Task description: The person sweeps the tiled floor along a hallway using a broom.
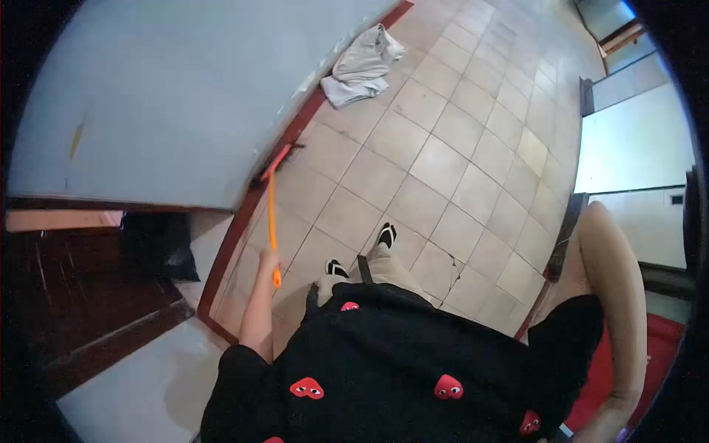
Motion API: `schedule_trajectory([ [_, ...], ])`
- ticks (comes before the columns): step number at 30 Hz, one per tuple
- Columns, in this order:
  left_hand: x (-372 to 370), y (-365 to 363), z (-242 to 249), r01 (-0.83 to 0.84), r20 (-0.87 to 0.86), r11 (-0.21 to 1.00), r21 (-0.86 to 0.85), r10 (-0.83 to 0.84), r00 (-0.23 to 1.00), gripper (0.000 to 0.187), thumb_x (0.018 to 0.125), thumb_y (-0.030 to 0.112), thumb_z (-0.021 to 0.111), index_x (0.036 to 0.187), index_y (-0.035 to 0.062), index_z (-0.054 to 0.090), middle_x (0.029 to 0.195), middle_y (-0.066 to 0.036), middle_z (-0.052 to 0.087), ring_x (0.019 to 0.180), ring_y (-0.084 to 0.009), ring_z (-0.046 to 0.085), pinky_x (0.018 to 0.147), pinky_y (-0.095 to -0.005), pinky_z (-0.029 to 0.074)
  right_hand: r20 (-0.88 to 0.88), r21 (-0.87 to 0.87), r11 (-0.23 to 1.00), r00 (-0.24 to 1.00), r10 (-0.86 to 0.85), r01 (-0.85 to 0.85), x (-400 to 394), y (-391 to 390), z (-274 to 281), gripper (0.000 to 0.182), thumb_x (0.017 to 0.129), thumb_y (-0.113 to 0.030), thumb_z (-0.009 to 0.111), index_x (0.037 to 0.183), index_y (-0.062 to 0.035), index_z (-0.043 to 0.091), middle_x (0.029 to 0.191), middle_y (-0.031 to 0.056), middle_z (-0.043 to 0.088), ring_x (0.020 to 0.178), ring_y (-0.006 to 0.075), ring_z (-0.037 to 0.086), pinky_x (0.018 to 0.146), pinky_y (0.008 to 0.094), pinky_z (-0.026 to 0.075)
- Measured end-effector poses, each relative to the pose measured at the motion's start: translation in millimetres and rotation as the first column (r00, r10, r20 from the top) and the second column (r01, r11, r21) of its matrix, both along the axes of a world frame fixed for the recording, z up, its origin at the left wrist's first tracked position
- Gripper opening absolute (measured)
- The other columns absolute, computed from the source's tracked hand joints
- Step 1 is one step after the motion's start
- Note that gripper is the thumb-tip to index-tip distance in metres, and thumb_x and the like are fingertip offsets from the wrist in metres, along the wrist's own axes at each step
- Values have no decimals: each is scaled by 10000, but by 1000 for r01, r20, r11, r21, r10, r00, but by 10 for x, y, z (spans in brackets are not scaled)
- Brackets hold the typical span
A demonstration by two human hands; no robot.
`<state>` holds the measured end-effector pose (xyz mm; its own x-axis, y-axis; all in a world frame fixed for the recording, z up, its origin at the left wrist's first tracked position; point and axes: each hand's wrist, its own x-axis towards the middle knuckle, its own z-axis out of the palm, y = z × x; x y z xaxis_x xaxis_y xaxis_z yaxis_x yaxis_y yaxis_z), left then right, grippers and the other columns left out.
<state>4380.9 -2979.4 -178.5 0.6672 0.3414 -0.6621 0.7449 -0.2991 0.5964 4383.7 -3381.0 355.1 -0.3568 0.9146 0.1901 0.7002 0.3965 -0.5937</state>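
My left hand (270,260) is closed around the orange handle of a long-handled brush (272,214), close to the handle's looped end. The brush's red head, with dark bristles, lies against the dark red skirting at the foot of the wall. My right arm is raised and bent at the right side. Only part of my right hand (607,424) shows at the bottom edge, and its fingers are hidden.
Crumpled pale cloths (362,66) lie on the tiled floor (443,162) beside the wall (185,88). A dark doorway (96,288) with a black bag (159,247) opens at left. White panels (631,140) and something red (653,362) stand at right. Cracked tiles (454,273) lie near my feet.
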Motion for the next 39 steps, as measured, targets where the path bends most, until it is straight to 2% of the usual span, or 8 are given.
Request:
schedule_trajectory([
  [3, 199, -311, -591, 32, -116, 982, 184, -10, 993, 154, 702, 37, 386, 848, -11, 404, 529, -62, 424, 392, -192, 453, 324, -302, 375, 52, -20, 998, 997, -58, 59, 94, -191, 77, 159, 701, -144, 409, 655, -19, 497, 548, 52, 443, 468, 157, 415, 429, 267, 317],
  [8, 583, -1254, -575, -84, -66, 930, -357, 64, 996, 128, 666, 7, 394, 794, -6, 398, 574, -90, 439, 435, -205, 478, 339, -315, 375, -56, -78, 996, 998, 40, -45, 303, -482, 68, 180, 662, -161, 455, 661, 2, 530, 582, 117, 494, 528, 196, 477, 484, 280, 360],
  [10, 709, -1657, -108, 93, -122, 960, -266, -129, 984, 52, 697, 59, 404, 723, 55, 360, 457, -14, 346, 357, -144, 384, 328, -291, 354, -161, -87, 991, 983, 88, -103, 369, -595, 28, 205, 642, -175, 478, 674, 17, 542, 604, 156, 517, 566, 220, 507, 519, 289, 379],
  [17, 1594, -2780, 228, 240, -34, 669, -703, -369, 929, 102, 745, 125, 426, 724, 110, 328, 504, 10, 359, 339, -70, 325, 293, -199, 286, -235, 4, 992, 964, 124, -127, 452, -816, -158, 182, 649, -166, 469, 644, 1, 540, 576, 125, 506, 532, 201, 493, 487, 279, 368],
  [20, 1738, -2956, 389, -26, -172, 531, -847, -227, 959, 120, 755, 155, 433, 719, 115, 326, 496, 29, 347, 342, -49, 319, 302, -176, 280, -253, 25, 993, 960, 122, -119, 423, -812, -207, 174, 652, -162, 465, 631, -6, 539, 564, 112, 501, 518, 193, 487, 473, 275, 364],
  [22, 1642, -2791, 467, -95, -170, 442, -892, -133, 976, 144, 749, 179, 449, 708, 121, 324, 472, 24, 348, 333, -59, 317, 294, -193, 276, -252, 40, 992, 959, 128, -121, 375, -781, -234, 170, 653, -160, 463, 622, -10, 539, 556, 103, 497, 509, 188, 483, 464, 272, 361],
  [33, -528, -109, 2015, -220, -291, 873, -435, 95, 952, 97, 741, 182, 436, 757, 104, 381, 586, -3, 395, 388, -65, 332, 325, -183, 274, -255, 221, 913, 883, 394, -343, 193, -189, -482, 169, 650, -150, 464, 557, -33, 542, 508, 65, 491, 462, 168, 477, 421, 256, 355],
  [39, -1544, 1093, 1643, -453, -365, 870, -194, 364, 857, 90, 719, 155, 419, 746, 73, 393, 531, -11, 387, 389, -79, 347, 335, -196, 303, -330, 284, 933, 891, 310, -220, -165, 81, -571, 191, 633, -159, 486, 501, -34, 545, 483, 66, 500, 446, 176, 489, 409, 256, 360],
])
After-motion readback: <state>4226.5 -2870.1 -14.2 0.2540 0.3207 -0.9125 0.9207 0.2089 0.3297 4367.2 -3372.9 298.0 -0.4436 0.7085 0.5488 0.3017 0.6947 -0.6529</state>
